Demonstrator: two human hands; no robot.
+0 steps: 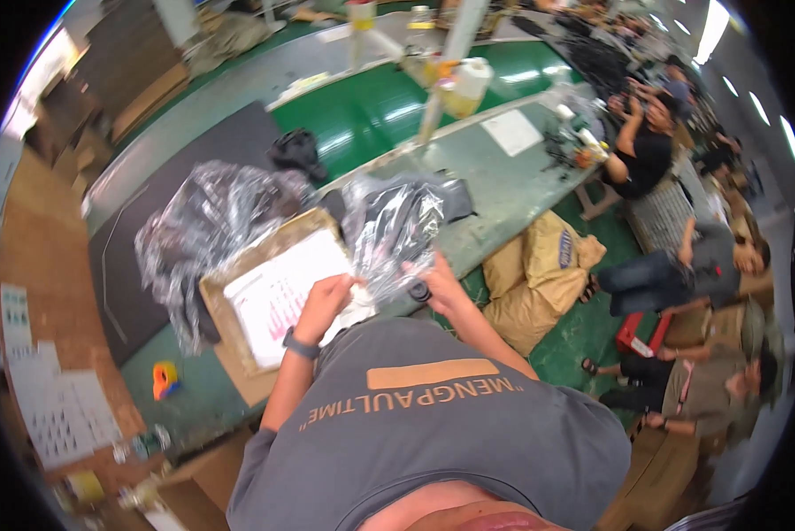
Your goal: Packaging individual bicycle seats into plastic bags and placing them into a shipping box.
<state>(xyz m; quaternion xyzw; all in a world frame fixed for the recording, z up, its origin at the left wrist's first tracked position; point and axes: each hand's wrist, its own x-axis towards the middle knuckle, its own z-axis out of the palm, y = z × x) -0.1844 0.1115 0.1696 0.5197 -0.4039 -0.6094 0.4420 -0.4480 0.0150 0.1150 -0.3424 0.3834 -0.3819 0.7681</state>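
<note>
Across a long gray-green workbench (512,190), with a green conveyor belt (353,128) beyond on the far side, a rumpled heap of clear plastic (211,212) lies to the left. Nearer, a shallow cardboard box (269,237) holds a white sheet (273,283). Just right of it, at the near edge of the bench, is a clear bag (393,221), dark material showing through or beneath it. It looks light, soft and slippery, likely to crumple or stretch, and best pinched by its gathered near edge. The left hand (326,301), fingers curled, and the right hand (444,288), fingers bent, meet that edge; whether either grips the film cannot be told. A small dark round piece (420,290) sits beside the right fingers.
</note>
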